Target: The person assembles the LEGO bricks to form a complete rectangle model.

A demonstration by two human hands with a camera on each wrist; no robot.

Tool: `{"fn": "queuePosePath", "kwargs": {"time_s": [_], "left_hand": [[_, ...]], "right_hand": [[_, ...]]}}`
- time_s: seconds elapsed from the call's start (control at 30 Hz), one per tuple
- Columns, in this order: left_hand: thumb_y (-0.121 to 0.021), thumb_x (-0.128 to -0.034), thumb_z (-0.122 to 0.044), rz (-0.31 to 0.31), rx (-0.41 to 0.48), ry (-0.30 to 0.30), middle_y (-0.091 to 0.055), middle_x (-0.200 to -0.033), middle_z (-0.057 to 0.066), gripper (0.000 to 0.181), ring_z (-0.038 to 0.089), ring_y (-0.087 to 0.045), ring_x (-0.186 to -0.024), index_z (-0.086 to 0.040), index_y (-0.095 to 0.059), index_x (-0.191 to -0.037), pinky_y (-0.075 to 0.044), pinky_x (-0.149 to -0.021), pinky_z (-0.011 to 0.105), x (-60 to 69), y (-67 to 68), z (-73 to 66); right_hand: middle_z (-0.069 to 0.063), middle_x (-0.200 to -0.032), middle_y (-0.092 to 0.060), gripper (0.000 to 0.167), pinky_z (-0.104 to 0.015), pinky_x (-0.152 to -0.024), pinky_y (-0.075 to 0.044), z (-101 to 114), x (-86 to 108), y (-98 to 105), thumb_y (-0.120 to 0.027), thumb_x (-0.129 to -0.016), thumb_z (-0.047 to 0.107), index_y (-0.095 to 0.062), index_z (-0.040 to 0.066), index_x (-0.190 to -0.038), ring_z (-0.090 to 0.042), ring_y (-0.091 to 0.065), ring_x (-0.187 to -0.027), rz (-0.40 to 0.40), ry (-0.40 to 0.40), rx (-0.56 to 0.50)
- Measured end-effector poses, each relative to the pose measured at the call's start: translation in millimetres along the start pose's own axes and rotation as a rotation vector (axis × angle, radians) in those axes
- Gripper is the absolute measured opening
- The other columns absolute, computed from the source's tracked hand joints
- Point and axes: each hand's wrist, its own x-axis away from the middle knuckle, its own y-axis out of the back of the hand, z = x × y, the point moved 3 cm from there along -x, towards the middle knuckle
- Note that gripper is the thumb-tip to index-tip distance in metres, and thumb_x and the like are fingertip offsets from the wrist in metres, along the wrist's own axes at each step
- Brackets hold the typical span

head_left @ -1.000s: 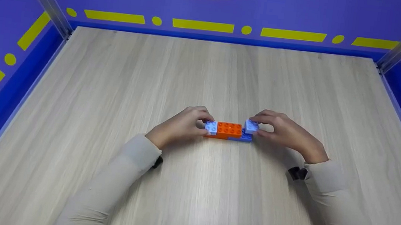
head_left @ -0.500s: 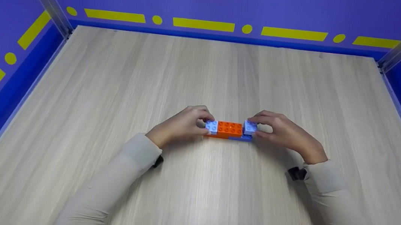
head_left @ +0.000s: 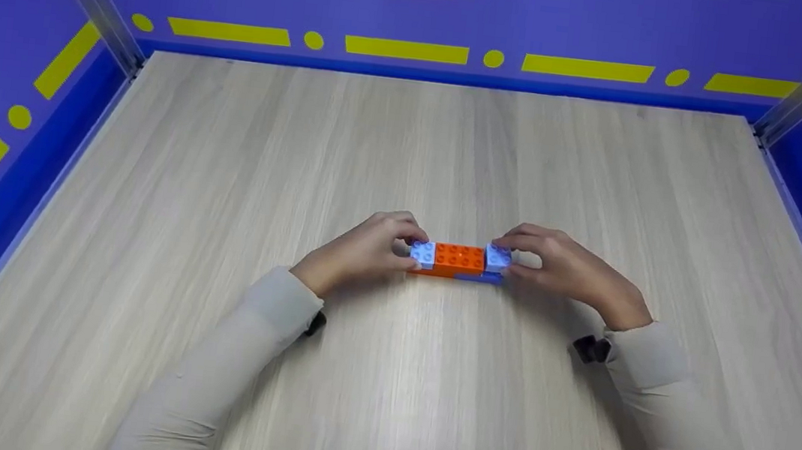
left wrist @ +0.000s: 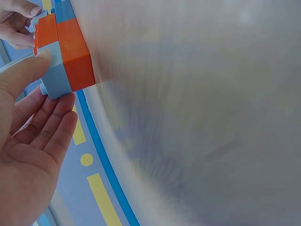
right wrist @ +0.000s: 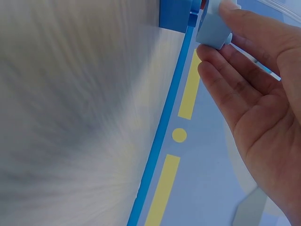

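Note:
A low row of toy building bricks stands mid-table, two layers high. Its bottom layer joins an orange brick (left wrist: 76,54) on the left to a blue brick (right wrist: 175,14) on the right. On top are an orange brick (head_left: 459,259) and, at the left end, a light blue brick (head_left: 423,253), which my left hand (head_left: 366,247) pinches between thumb and fingers. My right hand (head_left: 568,268) pinches a second light blue brick (right wrist: 212,26) over the blue one. In the right wrist view this brick sits tilted, with blue studs showing beneath it.
The wood-grain table (head_left: 382,389) spreads around the bricks. Blue-purple panels (head_left: 410,15) with yellow marks border its back and both sides. A black strap (head_left: 592,348) shows at my right wrist.
My right hand has moved slightly left and brought its light blue brick over the blue one, beside the upper orange brick. My left hand has stayed in place.

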Motion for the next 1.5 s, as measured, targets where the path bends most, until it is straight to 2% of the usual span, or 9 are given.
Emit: {"fn": "queuePosePath", "kwargs": {"time_s": [0.17, 0.5, 1.03, 1.33, 1.5], "left_hand": [[-0.069, -0.0846, -0.007, -0.002, -0.005, -0.024, -0.062, -0.107, 0.004, 0.028, 0.017, -0.058, -0.101, -0.004, -0.068, -0.113, -0.051, -0.090, 0.033, 0.4, 0.1, -0.3], [-0.069, -0.0847, -0.007, -0.004, -0.008, -0.028, -0.062, -0.107, 0.005, 0.028, 0.018, -0.058, -0.100, -0.004, -0.068, -0.113, -0.051, -0.090, 0.033, -0.1, -0.5, 0.7], [-0.069, -0.0850, -0.009, 0.004, -0.010, 0.002, -0.062, -0.109, 0.003, 0.030, 0.018, -0.057, -0.102, -0.005, -0.068, -0.114, -0.050, -0.091, 0.032, 0.0, -0.6, 0.1], [-0.071, -0.0848, -0.010, 0.005, -0.008, 0.017, -0.061, -0.110, 0.002, 0.030, 0.017, -0.056, -0.102, -0.006, -0.068, -0.114, -0.051, -0.090, 0.032, -0.3, -0.9, 0.9], [-0.071, -0.0849, -0.010, 0.007, -0.002, 0.020, -0.061, -0.110, 0.003, 0.030, 0.018, -0.056, -0.101, -0.006, -0.068, -0.114, -0.052, -0.089, 0.032, -0.7, -0.9, 1.2]], "right_hand": [[-0.005, -0.114, -0.066, 0.036, -0.041, -0.090, -0.052, 1.4, -0.6, -1.6, -0.071, -0.085, 0.007, -0.066, 0.006, -0.121, -0.020, -0.062, -0.106, -0.002, 0.015, 0.000], [-0.004, -0.114, -0.065, 0.037, -0.039, -0.091, -0.052, 2.8, 0.3, -2.8, -0.071, -0.085, 0.007, -0.066, 0.007, -0.121, -0.019, -0.062, -0.106, 0.005, 0.013, 0.008], [-0.005, -0.114, -0.067, 0.037, -0.040, -0.091, -0.052, 2.3, -1.2, -3.2, -0.071, -0.086, 0.011, -0.066, 0.007, -0.122, -0.020, -0.062, -0.105, 0.034, -0.015, 0.016], [-0.005, -0.109, -0.068, 0.037, -0.038, -0.087, -0.053, 4.4, -2.7, -2.3, -0.072, -0.085, 0.011, -0.067, 0.006, -0.121, -0.018, -0.063, -0.099, 0.040, -0.012, 0.016], [-0.006, -0.109, -0.068, 0.037, -0.040, -0.086, -0.054, 4.7, -4.2, -2.9, -0.072, -0.085, 0.011, -0.067, 0.006, -0.121, -0.019, -0.064, -0.099, 0.053, -0.037, 0.002]]}}
